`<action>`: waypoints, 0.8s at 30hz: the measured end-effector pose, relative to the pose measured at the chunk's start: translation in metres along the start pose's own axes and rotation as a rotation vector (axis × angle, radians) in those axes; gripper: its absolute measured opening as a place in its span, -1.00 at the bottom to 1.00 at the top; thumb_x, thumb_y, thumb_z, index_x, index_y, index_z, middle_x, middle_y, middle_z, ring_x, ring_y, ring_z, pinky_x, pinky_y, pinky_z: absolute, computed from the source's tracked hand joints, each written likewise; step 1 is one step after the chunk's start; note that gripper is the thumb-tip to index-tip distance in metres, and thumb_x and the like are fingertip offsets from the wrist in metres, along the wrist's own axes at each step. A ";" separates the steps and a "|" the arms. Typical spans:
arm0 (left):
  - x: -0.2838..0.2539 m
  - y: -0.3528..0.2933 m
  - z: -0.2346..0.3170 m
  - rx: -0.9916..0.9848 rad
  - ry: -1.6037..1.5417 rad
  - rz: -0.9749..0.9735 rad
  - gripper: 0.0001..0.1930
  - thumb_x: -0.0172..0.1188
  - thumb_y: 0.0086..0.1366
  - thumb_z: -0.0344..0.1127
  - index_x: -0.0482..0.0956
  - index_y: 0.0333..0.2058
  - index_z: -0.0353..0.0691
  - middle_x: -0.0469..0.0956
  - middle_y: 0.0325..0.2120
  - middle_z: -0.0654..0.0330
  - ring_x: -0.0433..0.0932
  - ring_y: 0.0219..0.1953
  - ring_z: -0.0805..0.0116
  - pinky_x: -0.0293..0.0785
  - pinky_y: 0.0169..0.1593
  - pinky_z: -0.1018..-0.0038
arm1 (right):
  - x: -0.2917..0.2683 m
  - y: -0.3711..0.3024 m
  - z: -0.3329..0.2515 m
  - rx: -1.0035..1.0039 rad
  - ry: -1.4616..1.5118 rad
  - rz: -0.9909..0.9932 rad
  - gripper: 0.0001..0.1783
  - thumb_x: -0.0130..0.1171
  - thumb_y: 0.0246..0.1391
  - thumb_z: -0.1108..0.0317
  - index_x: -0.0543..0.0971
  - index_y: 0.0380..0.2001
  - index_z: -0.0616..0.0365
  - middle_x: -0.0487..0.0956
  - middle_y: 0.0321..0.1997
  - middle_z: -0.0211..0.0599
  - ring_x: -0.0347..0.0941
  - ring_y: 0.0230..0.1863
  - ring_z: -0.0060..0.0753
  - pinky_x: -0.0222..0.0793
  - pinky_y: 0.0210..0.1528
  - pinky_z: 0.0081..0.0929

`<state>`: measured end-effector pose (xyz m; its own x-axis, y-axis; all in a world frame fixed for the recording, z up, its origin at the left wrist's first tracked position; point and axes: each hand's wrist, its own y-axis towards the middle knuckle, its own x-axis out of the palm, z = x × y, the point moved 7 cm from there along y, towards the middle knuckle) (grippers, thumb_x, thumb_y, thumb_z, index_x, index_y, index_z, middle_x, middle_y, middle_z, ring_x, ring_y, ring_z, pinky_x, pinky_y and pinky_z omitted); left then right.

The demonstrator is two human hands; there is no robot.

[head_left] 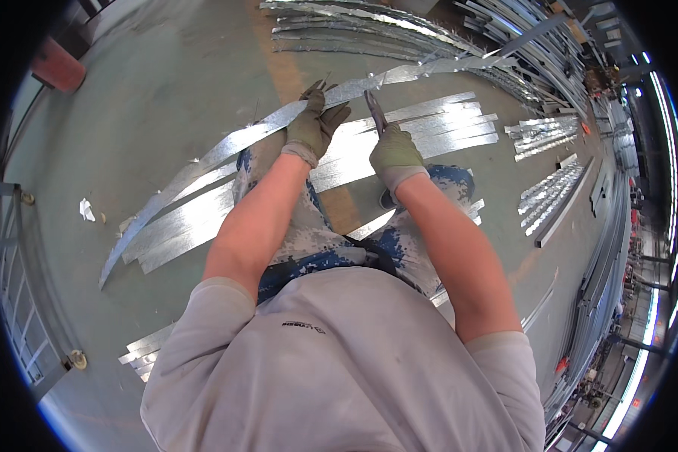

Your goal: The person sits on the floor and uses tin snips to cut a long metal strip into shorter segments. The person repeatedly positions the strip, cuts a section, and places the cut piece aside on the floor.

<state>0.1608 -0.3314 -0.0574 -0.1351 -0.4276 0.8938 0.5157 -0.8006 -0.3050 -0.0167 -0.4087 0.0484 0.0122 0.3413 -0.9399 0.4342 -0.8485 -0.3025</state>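
Note:
A long, thin, shiny metal strip (256,134) runs in a bend from the lower left to the upper right, raised above the floor. Gloved in green, my left hand (309,129) grips this strip near its middle, some of its fingers stretched beside it. Thin wire-like spikes stick out along the strip. My right hand (395,152), also gloved, is closed round a dark pliers-like hand tool (376,111). The tool's tip points up and ends just below the strip, seemingly apart from it. Under both hands, flat metal strips (429,132) lie side by side on the floor.
Spiked strips (339,34) are piled at the far side, with long metal profiles (535,38) beyond. Shorter shiny pieces (546,196) lie to the right. A wheeled metal frame (26,279) stands at the left, a red cylinder (59,66) at the far left.

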 end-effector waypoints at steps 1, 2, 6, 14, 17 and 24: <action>-0.001 0.000 -0.003 0.001 0.004 0.005 -0.53 0.12 0.76 -0.08 0.46 0.48 -0.07 0.60 0.37 0.04 0.77 0.20 -0.07 0.82 0.31 0.04 | -0.004 0.000 -0.001 0.008 -0.005 0.000 -0.54 0.19 0.40 0.32 0.58 0.28 0.29 0.66 0.29 0.34 0.69 0.31 0.32 0.63 0.35 0.10; 0.001 -0.001 -0.003 0.002 0.011 0.010 -0.54 0.11 0.76 -0.08 0.46 0.48 -0.07 0.60 0.37 0.04 0.77 0.20 -0.07 0.82 0.32 0.03 | -0.005 0.001 0.000 0.021 -0.002 -0.022 -0.55 0.18 0.42 0.30 0.60 0.27 0.27 0.66 0.32 0.31 0.69 0.33 0.30 0.62 0.36 0.11; 0.003 -0.002 -0.004 0.002 0.016 0.014 -0.56 0.09 0.76 -0.07 0.48 0.47 0.01 0.62 0.35 0.05 0.72 0.26 -0.06 0.77 0.38 0.00 | -0.008 -0.001 0.006 0.035 0.011 -0.087 -0.51 0.20 0.42 0.25 0.59 0.30 0.26 0.70 0.31 0.23 0.68 0.36 0.27 0.61 0.38 0.13; -0.002 -0.004 0.004 0.013 -0.008 -0.020 -0.57 0.12 0.75 -0.07 0.50 0.47 0.05 0.62 0.36 0.12 0.71 0.27 -0.01 0.69 0.42 -0.06 | -0.022 -0.017 0.002 -0.089 0.227 -0.184 -0.36 0.25 0.23 0.29 0.56 0.38 0.22 0.74 0.21 0.26 0.70 0.28 0.27 0.59 0.36 0.03; 0.000 -0.005 0.002 0.016 0.005 -0.021 -0.58 0.11 0.76 -0.09 0.50 0.46 0.03 0.62 0.35 0.12 0.72 0.26 -0.01 0.71 0.40 -0.05 | -0.021 -0.011 0.006 -0.123 0.205 -0.155 -0.33 0.25 0.24 0.30 0.52 0.41 0.25 0.74 0.21 0.30 0.69 0.28 0.27 0.57 0.37 0.03; -0.010 0.009 -0.004 0.015 0.003 0.012 -0.59 0.10 0.78 -0.14 0.47 0.47 -0.01 0.63 0.33 0.08 0.76 0.20 -0.09 0.79 0.32 -0.06 | 0.003 -0.005 -0.009 -0.018 -0.095 -0.021 -0.39 0.21 0.37 0.28 0.42 0.37 0.39 0.63 0.32 0.36 0.69 0.32 0.31 0.62 0.36 0.09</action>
<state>0.1634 -0.3360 -0.0700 -0.1314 -0.4388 0.8889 0.5304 -0.7887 -0.3109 -0.0106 -0.3999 0.0489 -0.0825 0.3179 -0.9445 0.4494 -0.8341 -0.3200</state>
